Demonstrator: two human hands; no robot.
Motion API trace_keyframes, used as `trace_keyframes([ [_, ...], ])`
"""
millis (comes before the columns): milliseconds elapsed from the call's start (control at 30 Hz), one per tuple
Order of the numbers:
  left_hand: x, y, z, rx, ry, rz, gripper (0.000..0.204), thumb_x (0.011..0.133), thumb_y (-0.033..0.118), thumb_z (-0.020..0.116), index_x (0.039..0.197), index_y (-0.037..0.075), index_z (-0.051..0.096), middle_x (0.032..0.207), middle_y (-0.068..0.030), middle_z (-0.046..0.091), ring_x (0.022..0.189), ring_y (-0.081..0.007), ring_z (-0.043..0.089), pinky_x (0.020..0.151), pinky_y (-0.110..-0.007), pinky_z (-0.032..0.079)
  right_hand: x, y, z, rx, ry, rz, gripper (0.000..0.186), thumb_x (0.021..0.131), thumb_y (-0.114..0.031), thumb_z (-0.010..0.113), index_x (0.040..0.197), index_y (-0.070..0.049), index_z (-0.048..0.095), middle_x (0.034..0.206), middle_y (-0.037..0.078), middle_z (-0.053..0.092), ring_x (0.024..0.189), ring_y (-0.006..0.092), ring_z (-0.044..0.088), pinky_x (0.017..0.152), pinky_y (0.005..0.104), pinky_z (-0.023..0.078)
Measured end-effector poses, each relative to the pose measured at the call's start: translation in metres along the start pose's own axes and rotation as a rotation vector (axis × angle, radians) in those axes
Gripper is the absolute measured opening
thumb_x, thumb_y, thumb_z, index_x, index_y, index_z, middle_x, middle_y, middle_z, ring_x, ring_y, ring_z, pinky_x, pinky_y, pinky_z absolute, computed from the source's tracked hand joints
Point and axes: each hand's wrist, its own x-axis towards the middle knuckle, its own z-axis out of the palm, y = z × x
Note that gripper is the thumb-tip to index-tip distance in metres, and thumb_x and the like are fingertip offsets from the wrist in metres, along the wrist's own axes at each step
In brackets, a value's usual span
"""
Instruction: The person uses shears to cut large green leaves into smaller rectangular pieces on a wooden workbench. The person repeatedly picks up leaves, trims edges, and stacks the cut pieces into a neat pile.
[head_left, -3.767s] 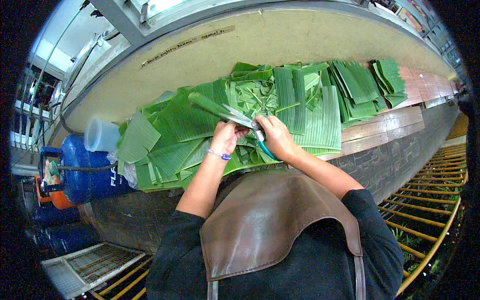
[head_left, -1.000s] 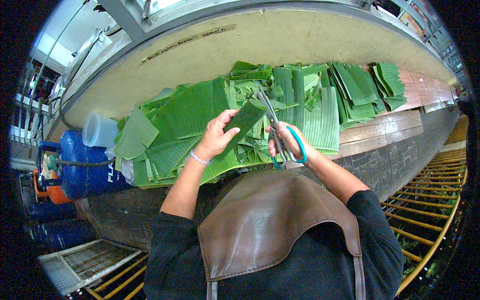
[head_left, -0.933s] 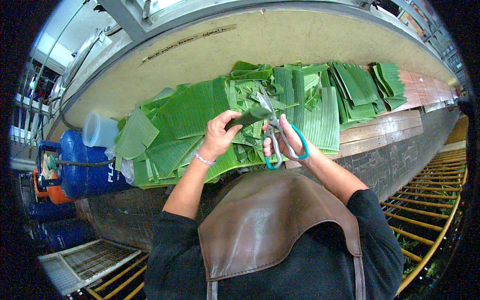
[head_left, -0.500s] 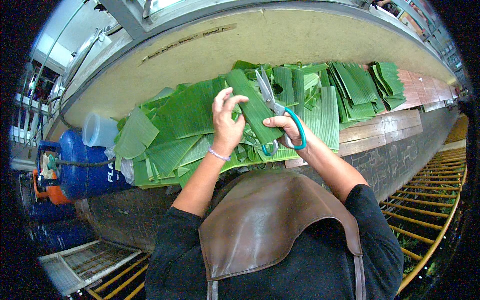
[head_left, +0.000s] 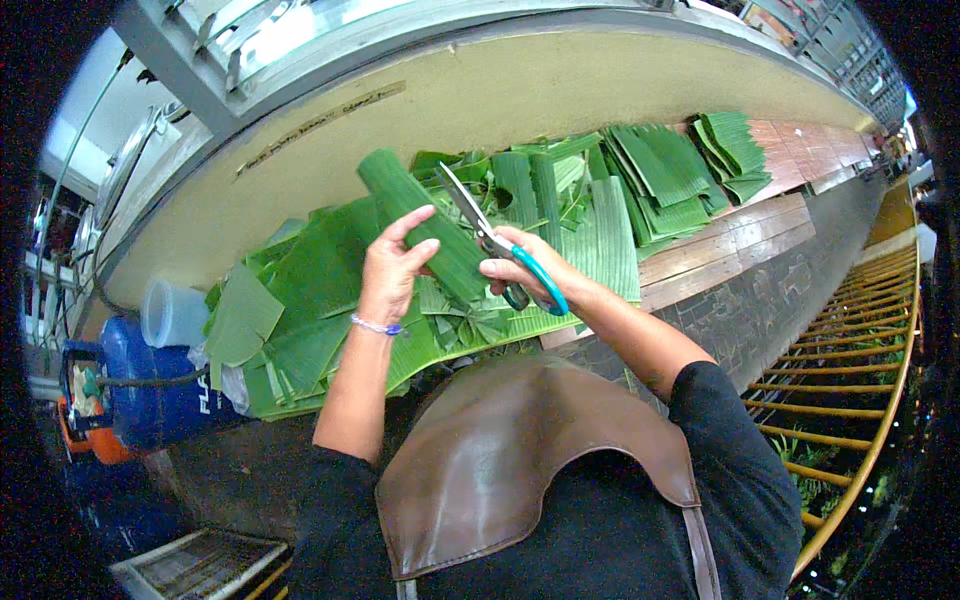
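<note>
A long strip of green banana leaf, curled or folded lengthwise, slants over the leaf pile in front of me. My right hand grips scissors with teal handles, and its thumb presses the lower end of the strip. The scissor blades point up and left, slightly parted, beside the strip's right edge. My left hand, with a beaded bracelet at the wrist, is at the strip's left edge. Its thumb and forefinger are spread apart in front of the leaf; the other fingers are partly hidden.
Loose banana leaves cover the ledge along a yellowish wall. Stacked cut leaves lie to the right on wooden boards. A clear plastic tub and a blue cylinder stand left. A yellow railing runs along the right.
Both hands, the leaf strip and the scissors have shifted left in view, as has the whole scene to a lesser degree. My left thumb and forefinger have spread wider.
</note>
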Motion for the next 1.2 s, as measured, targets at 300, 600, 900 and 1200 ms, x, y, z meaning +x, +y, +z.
trace_keyframes([
  [300,0.027,0.021,-0.034,-0.124,0.017,0.035,0.046,0.08,-0.005,0.064,0.123,0.006,0.055,0.104,-0.0074,0.063,0.083,-0.0149,0.063,0.068,-0.028,0.056,-0.048,0.001,-0.024,-0.223,-0.253,0.023,0.075,0.072,-0.05,0.074,0.125,-0.005,0.045,0.094,0.002,0.054,0.09,0.0118,0.051,0.082,0.0259,0.042],
  [600,0.037,0.022,-0.019,-0.102,-0.056,-0.017,0.046,0.079,-0.004,0.065,0.123,0.006,0.055,0.106,-0.0076,0.063,0.09,-0.0173,0.062,0.081,-0.032,0.053,-0.036,-0.009,-0.012,-0.505,-0.286,-0.003,0.079,0.068,-0.057,0.073,0.119,-0.003,0.047,0.089,0.004,0.054,0.085,0.0141,0.051,0.077,0.0294,0.045],
  [900,0.033,0.036,-0.002,0.03,-0.062,0.06,0.045,0.076,-0.005,0.067,0.12,0.005,0.059,0.1,-0.003,0.064,0.081,-0.0109,0.061,0.075,-0.024,0.052,-0.028,-0.01,-0.008,-0.526,-0.234,-0.038,0.083,0.067,-0.061,0.071,0.12,-0.002,0.048,0.092,0.006,0.055,0.089,0.0161,0.053,0.08,0.0305,0.046],
  [1200,0.032,0.037,0.005,0.101,-0.107,0.098,0.045,0.077,-0.007,0.065,0.12,0.005,0.059,0.104,-0.0057,0.065,0.087,-0.012,0.062,0.08,-0.025,0.052,-0.03,-0.008,-0.003,-0.444,-0.169,-0.031,0.088,0.064,-0.064,0.071,0.121,-0.002,0.048,0.093,0.005,0.054,0.09,0.0157,0.052,0.08,0.0303,0.045],
])
